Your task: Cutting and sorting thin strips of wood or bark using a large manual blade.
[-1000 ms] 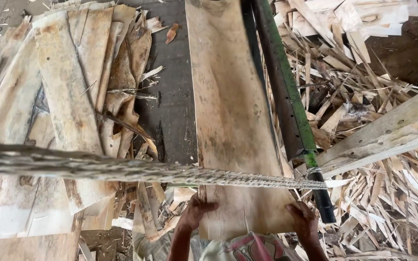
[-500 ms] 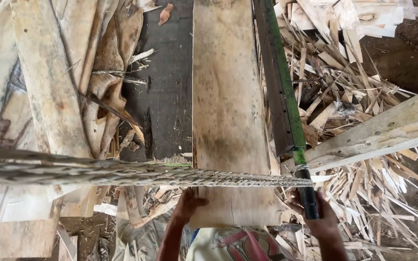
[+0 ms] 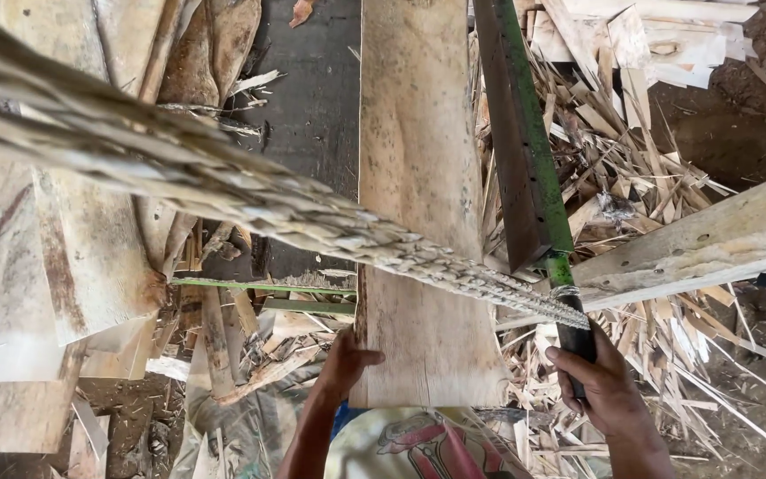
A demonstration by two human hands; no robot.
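- Fingers (image 3: pixel 358 362) of the left hand (image 3: pixel 344 364) curl over the near left edge of the long pale plank (image 3: pixel 418 204), thumb side on its top face; clamped on the wood.
- Fingers (image 3: pixel 569 359) of the right hand (image 3: pixel 597 381) wrapped shut around the dark handle (image 3: pixel 571 341) of the green-edged blade (image 3: pixel 525 142); handle sits just right of the plank's near right corner.
- Plank runs lengthwise away from the person, near end between the two hands, far end out of the top of the view.
- Blade lies along the plank's right edge, just beside it, tilted slightly; whether it touches the wood, cannot tell.
- Braided rope (image 3: pixel 223 191) crosses above the plank, from upper left down to the handle.
- Left of the plank: dark floor strip (image 3: pixel 312 98), then stacked bark-edged slabs (image 3: pixel 73 266).
- Right of the plank: heap of splintered offcuts (image 3: pixel 640 177) and one pale beam (image 3: pixel 711 244) lying slantwise.
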